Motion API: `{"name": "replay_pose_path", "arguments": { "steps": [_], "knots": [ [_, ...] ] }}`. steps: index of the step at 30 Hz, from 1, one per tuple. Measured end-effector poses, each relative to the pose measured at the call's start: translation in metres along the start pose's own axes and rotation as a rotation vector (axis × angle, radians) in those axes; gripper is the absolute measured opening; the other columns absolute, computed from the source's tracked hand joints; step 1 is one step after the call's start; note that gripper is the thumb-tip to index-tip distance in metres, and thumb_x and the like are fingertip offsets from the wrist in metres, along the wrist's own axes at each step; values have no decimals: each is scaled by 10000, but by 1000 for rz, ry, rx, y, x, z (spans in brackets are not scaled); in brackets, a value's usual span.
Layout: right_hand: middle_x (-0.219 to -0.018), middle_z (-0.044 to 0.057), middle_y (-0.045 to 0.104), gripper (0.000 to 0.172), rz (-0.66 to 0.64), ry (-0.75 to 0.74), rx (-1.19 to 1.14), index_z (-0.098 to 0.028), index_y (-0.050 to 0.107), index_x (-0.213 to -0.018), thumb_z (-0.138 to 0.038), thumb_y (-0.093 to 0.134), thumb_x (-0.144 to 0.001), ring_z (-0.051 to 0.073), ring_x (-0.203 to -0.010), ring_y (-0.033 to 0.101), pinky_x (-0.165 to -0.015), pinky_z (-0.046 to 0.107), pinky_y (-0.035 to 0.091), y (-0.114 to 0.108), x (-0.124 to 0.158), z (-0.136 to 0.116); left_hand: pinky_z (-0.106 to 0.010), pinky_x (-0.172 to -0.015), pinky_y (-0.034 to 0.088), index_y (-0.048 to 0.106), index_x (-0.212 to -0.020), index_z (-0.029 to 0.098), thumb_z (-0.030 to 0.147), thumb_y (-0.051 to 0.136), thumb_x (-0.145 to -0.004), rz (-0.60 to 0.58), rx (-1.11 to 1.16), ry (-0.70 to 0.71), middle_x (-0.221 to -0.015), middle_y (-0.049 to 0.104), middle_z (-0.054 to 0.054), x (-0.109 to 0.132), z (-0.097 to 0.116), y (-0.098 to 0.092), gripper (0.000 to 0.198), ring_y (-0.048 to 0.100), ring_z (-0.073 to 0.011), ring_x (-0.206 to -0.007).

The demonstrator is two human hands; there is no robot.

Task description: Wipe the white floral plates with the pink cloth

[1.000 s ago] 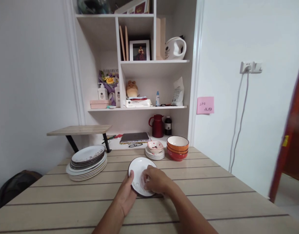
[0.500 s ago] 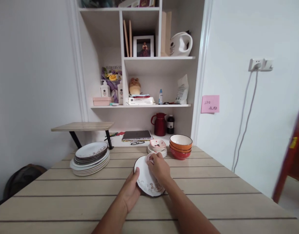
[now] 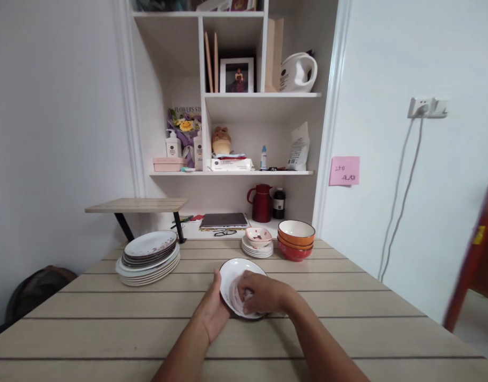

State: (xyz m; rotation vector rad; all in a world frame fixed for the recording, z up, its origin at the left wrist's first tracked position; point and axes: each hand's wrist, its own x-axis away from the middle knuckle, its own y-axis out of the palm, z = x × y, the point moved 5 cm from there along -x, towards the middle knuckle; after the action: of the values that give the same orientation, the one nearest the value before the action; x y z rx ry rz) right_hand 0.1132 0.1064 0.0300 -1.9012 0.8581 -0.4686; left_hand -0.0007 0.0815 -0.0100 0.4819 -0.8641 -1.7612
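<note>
A white plate (image 3: 240, 268) with a dark rim is held tilted a little above the table, in front of me. My left hand (image 3: 214, 309) grips its left edge, thumb along the rim and fingers underneath. Pressed to the lower part of the plate is a crumpled pale cloth (image 3: 236, 298), possibly a tissue, in the closed, slightly blurred fingers of my right hand (image 3: 266, 293). The hand and cloth cover most of the plate's brown flower pattern.
A stack of plates (image 3: 148, 268) stands left, beside a small raised wooden shelf (image 3: 136, 205). Behind my hands are small saucers (image 3: 257, 252) under a pink patterned dish (image 3: 258, 236). Stacked orange and red bowls (image 3: 295, 244) stand right on the slatted table (image 3: 339, 329).
My right hand has moved the cloth from the plate's upper left down to its lower part. The plate's tilt has shifted slightly, while my left hand keeps its grip.
</note>
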Motion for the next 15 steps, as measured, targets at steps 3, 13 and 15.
{"name": "replay_pose_path", "arguments": {
  "steps": [3,13,15],
  "knots": [
    [-819,-24,630,200,72,271,36,-227,674,-755,-215,724,-562,130,-671,539,-555,221,329,-9,15,23,-439,-990,428,506,-1329,147,420,639,-796,73,-53,20,-1170,681,-172,1,1,-2,614,618,-298,-1105],
    [-1181,104,547,227,497,560,189,-196,606,-1044,-299,516,-863,198,-926,594,-668,276,358,-23,-9,35,-426,-946,454,452,-1369,225,311,684,-782,18,-99,93,-1183,678,-150,5,3,2,638,640,-272,-1062],
    [-1199,87,533,220,514,464,176,-206,593,-1047,-313,519,-869,192,-954,582,-697,277,368,-20,-18,23,-417,-958,447,448,-1373,252,333,676,-788,-8,-79,92,-1204,671,-135,7,4,5,633,633,-265,-1078]
  ]
}}
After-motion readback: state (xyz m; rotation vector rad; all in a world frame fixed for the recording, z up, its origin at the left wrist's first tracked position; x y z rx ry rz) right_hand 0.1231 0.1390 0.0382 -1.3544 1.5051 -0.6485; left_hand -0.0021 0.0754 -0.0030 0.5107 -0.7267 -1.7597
